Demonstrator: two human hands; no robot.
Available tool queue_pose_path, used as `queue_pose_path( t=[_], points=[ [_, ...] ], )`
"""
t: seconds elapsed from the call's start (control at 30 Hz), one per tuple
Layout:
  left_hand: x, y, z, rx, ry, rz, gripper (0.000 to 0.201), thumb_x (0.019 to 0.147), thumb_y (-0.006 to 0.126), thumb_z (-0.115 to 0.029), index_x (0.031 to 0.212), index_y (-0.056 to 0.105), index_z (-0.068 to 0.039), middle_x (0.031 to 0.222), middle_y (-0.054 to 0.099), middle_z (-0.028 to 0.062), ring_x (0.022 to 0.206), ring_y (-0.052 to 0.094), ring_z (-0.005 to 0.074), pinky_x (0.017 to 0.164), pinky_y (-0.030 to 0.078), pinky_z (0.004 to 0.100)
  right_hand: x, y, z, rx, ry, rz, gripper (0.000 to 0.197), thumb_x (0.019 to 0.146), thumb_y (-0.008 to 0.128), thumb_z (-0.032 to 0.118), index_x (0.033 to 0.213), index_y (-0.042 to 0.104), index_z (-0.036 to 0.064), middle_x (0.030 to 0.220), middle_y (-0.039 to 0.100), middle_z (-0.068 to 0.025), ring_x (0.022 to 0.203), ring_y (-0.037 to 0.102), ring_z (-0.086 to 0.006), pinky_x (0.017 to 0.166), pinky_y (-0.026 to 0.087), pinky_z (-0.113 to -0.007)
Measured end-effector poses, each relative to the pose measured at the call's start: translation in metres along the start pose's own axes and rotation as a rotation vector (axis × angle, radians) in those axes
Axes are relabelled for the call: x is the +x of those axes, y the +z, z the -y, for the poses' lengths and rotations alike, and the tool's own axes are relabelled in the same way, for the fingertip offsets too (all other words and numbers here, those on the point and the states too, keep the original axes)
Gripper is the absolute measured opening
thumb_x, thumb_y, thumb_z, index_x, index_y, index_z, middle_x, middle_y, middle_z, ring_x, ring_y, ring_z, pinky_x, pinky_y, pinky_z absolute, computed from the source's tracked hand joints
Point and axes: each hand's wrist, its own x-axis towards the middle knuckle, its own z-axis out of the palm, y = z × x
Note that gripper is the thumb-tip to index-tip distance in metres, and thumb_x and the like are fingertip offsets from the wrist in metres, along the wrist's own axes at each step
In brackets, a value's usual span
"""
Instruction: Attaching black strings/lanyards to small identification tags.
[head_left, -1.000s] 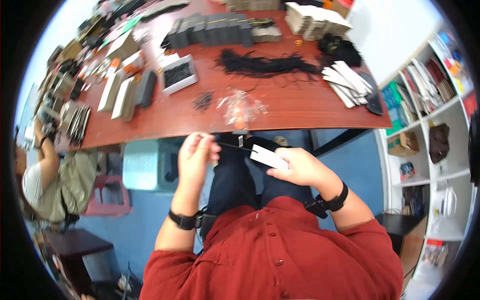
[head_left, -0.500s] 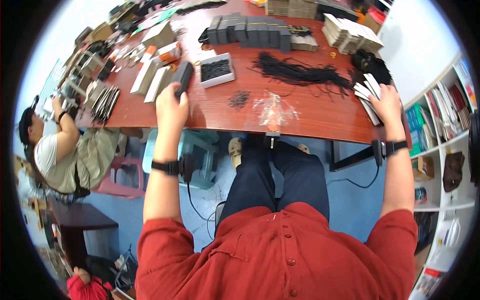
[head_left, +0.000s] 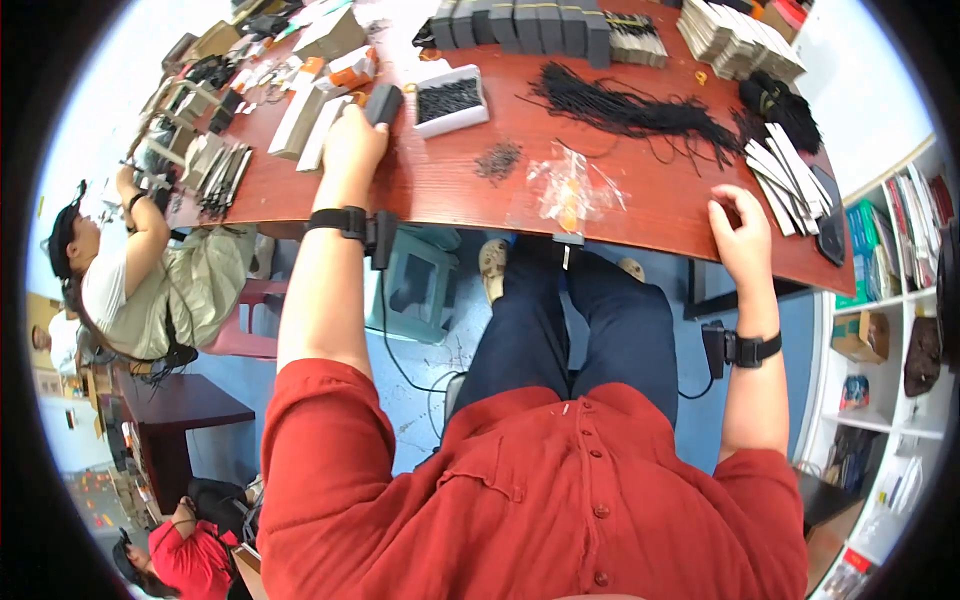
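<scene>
My left hand [head_left: 350, 143] reaches far over the red-brown table [head_left: 430, 190] and is closed on a dark grey box [head_left: 383, 102] that sticks out past the fingers. Beside it lie long white and dark boxes [head_left: 310, 120] and a white tray of small black pieces [head_left: 452, 100]. My right hand [head_left: 741, 235] rests on the table's near right edge with curled fingers and nothing visible in them. It lies just short of a fanned stack of white and black cards [head_left: 785, 172]. Both wrists wear black bands.
A bundle of black cords [head_left: 630, 110], a clear plastic bag [head_left: 570, 190] and a small pile of black bits [head_left: 497, 160] lie mid-table. Dark boxes [head_left: 530, 25] and beige card stacks [head_left: 740, 40] line the far edge. A seated person [head_left: 140, 270] works left; shelves [head_left: 890, 290] stand right.
Both hands left my lap, where they held a white tag, and reached onto the table. The left hand took hold of the dark box; the right has drawn back from the cards.
</scene>
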Motion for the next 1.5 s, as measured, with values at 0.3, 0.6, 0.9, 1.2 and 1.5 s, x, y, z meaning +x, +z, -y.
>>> queue_pose_path(
  t=[0.3,0.6,0.9,1.2,1.5],
  points=[
    [-0.004,-0.003,-0.001,-0.064,0.026,-0.059,0.037,0.078,0.070,-0.027,0.096,0.054,0.001,0.089,0.065,0.0241,0.087,0.063,0.0389,0.079,0.049,0.0437,-0.003,-0.008,0.005,-0.080,-0.007,0.028,0.010,0.079,0.063,0.006,0.088,0.061,0.0012,0.087,0.062,-0.0083,0.084,0.058,-0.0211,0.076,0.046,-0.031],
    [-0.009,0.002,0.009,-0.165,0.074,-0.318,0.031,0.080,0.070,-0.024,0.094,0.054,-0.001,0.090,0.064,0.0222,0.088,0.061,0.0372,0.077,0.048,0.0419,-0.004,-0.008,0.003,-0.099,-0.067,0.025,0.009,0.077,0.062,0.006,0.085,0.061,0.0024,0.084,0.062,-0.0078,0.085,0.057,-0.0222,0.076,0.045,-0.032],
    [-0.091,-0.040,-0.085,-1.395,0.189,0.192,0.051,0.088,0.060,-0.004,0.135,0.041,0.000,0.111,0.060,0.0060,0.099,0.057,0.0128,0.089,0.044,0.0265,0.004,0.014,0.048,0.323,-0.067,0.084,0.022,0.085,0.063,0.013,0.104,0.063,0.0024,0.099,0.064,-0.0062,0.091,0.059,-0.0150,0.082,0.047,-0.031],
    [-0.200,-0.038,-0.221,-1.674,0.314,0.804,0.047,0.092,0.051,-0.001,0.137,0.037,0.001,0.125,0.052,0.0102,0.114,0.051,0.0142,0.097,0.041,0.0284,0.012,-0.005,0.090,0.869,0.285,0.397,0.041,0.086,0.064,0.008,0.124,0.051,-0.0015,0.114,0.060,-0.0077,0.099,0.058,-0.0117,0.085,0.048,-0.027],
    [-0.198,-0.009,-0.238,-1.351,0.413,0.592,0.054,0.089,0.057,-0.009,0.138,0.037,-0.002,0.135,0.046,0.0198,0.124,0.047,0.0285,0.102,0.038,0.0352,0.010,-0.009,0.053,0.543,0.118,0.295,0.039,0.080,0.070,0.007,0.117,0.058,-0.0004,0.103,0.064,-0.0021,0.082,0.057,-0.0047,0.071,0.047,-0.019]
  ],
)
